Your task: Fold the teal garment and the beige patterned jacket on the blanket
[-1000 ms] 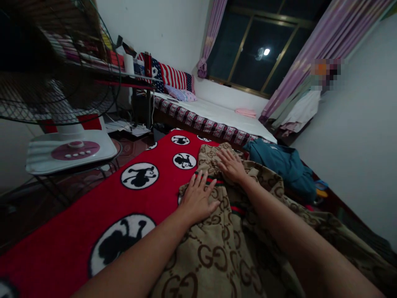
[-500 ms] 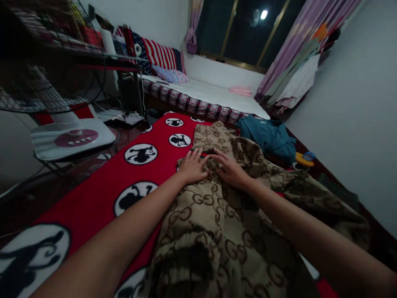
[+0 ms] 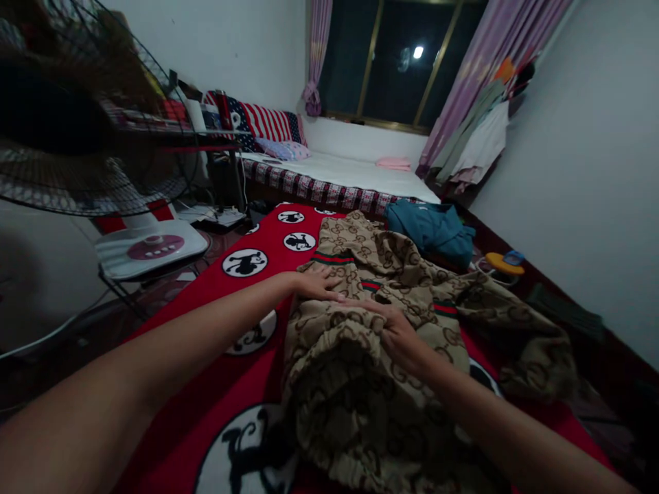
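Note:
A tan jacket [image 3: 422,295] with a brown letter pattern and green-red stripes lies spread on the red blanket. Its elasticated hem [image 3: 355,336] gapes toward me, the dark inside showing. My left hand [image 3: 320,283] rests flat on the jacket's left part, just below a striped band, fingers stretched out. Beside it, my right hand [image 3: 394,326] lies across the cloth above the hem with its fingers extended to the left, close to the left fingertips. Part of the right thumb is hidden. One sleeve [image 3: 535,343] reaches out to the right.
The red blanket [image 3: 206,336] carries white circles with black monkey figures. Beyond the jacket is a crumpled teal garment [image 3: 432,230]. A fan [image 3: 154,247] stands at the left, a yellow stool [image 3: 504,263] at the right. A bed [image 3: 340,171] lies under the window.
Both hands have come nearer to me along the jacket, off the striped band, which now shows fully. The hem part is bunched up and gapes wider. The view has shifted a little.

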Demonstrator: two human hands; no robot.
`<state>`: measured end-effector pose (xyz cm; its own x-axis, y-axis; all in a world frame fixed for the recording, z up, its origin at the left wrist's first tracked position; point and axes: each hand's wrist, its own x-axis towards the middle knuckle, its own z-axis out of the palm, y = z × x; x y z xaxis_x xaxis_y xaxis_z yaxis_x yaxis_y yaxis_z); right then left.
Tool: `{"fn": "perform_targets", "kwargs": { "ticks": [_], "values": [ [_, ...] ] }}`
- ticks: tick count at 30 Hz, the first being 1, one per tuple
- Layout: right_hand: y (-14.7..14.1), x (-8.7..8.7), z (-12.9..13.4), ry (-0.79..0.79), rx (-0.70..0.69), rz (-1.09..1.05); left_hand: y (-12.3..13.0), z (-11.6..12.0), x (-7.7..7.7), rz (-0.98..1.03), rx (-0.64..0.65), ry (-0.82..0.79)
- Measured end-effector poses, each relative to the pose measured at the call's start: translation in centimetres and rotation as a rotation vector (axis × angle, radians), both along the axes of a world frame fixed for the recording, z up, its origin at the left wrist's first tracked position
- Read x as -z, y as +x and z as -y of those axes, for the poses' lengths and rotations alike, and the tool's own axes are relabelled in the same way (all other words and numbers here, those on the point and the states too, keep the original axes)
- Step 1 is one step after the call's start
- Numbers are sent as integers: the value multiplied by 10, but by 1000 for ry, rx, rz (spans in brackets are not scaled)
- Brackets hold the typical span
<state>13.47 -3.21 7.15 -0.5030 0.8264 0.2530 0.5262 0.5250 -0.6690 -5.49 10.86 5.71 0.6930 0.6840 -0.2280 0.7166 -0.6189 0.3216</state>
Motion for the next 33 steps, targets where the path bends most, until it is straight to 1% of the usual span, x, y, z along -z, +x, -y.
{"fn": "perform_targets", "kwargs": {
  "ticks": [2, 4, 6, 7, 8, 9, 10, 12, 13, 14, 15, 17, 19, 20, 21, 23, 24, 25, 26, 29, 30, 31, 33],
  "values": [
    [0, -4, 8, 11, 43, -71, -11, 16, -20, 93, 83, -129],
    [1, -1, 17, 2, -13, -2, -24, 42, -31, 199, 175, -198],
    [5, 6, 24, -19, -135, 138, -37, 75, -30, 209, 257, -214],
    [7, 9, 25, -31, -187, 208, -42, 92, -27, 182, 319, -213],
    [9, 10, 25, -43, -210, 263, -47, 108, -23, 177, 367, -180],
    [11, 10, 24, -46, -188, 299, -51, 123, -19, 186, 387, -151],
    [12, 9, 21, -36, -131, 318, -55, 134, -17, 172, 412, -161],
    [14, 7, 14, 35, 8, 343, -59, 146, -18, 116, 458, -219],
    [15, 9, 11, 72, 39, 370, -59, 146, -22, 84, 479, -255],
    [16, 13, 7, 94, 34, 409, -58, 144, -28, 66, 497, -282],
    [16, 18, 4, 93, 1, 459, -56, 139, -34, 64, 510, -303],
    [17, 33, 0, 37, -79, 550, -46, 124, -48, 41, 537, -382],
    [16, 45, -1, -3, -96, 588, -30, 106, -58, -17, 497, -468],
    [15, 48, 0, -5, -94, 593, -20, 97, -60, -24, 443, -465],
    [15, 50, 1, 3, -96, 591, -10, 88, -60, 2, 364, -404],
    [13, 48, 6, 38, -96, 560, 5, 76, -55, 112, 178, -150],
    [14, 45, 10, 57, -98, 531, 9, 73, -51, 158, 121, -43],
    [15, 43, 14, 72, -105, 493, 10, 72, -47, 178, 103, -1],
    [16, 42, 19, 80, -114, 451, 7, 73, -44, 174, 122, -38],
    [23, 42, 30, 69, -138, 337, -15, 90, -43, 140, 276, -366],
    [25, 43, 32, 67, -140, 313, -24, 99, -45, 132, 308, -424],
    [26, 45, 32, 69, -136, 303, -33, 109, -46, 120, 329, -425],
    [24, 46, 30, 90, -121, 316, -45, 128, -48, 97, 346, -306]
  ]
}}
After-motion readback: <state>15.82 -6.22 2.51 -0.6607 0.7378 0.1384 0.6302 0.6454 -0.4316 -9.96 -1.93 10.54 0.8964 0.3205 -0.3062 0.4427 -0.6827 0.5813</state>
